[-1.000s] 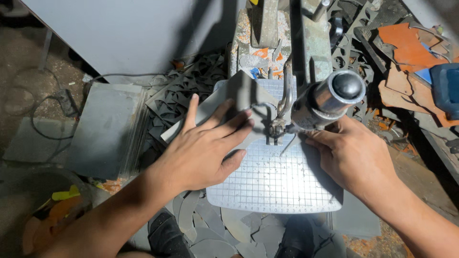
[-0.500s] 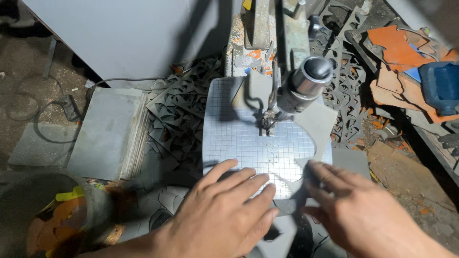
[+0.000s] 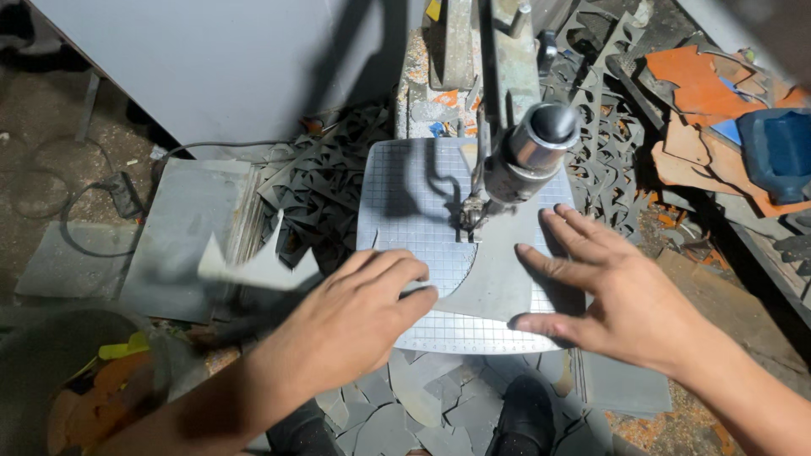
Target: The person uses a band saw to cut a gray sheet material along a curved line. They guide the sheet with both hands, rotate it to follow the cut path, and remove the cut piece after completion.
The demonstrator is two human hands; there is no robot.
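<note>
A dark grey cut sheet (image 3: 494,283) with a curved edge lies on the gridded machine table (image 3: 405,190), just under the saw head (image 3: 528,156). My left hand (image 3: 359,317) is palm down with bent fingers, their tips at the sheet's left edge, and nothing shows in its grasp. My right hand (image 3: 612,291) has its fingers spread wide over the sheet's right side, the thumb touching near the table's front edge. A light grey jagged offcut (image 3: 253,266) sits left of my left hand, apart from it, slightly blurred.
Flat grey sheets (image 3: 190,232) are stacked to the left, with a heap of dark cut-out scrap (image 3: 325,181) beside them. Orange offcuts (image 3: 697,89) and a blue case (image 3: 781,152) lie at the right. Grey scraps (image 3: 405,414) and my dark shoes cover the floor below.
The jagged offcut has appeared to the left of the table. My left hand has shifted left on the table, and my right hand has lifted and spread its fingers.
</note>
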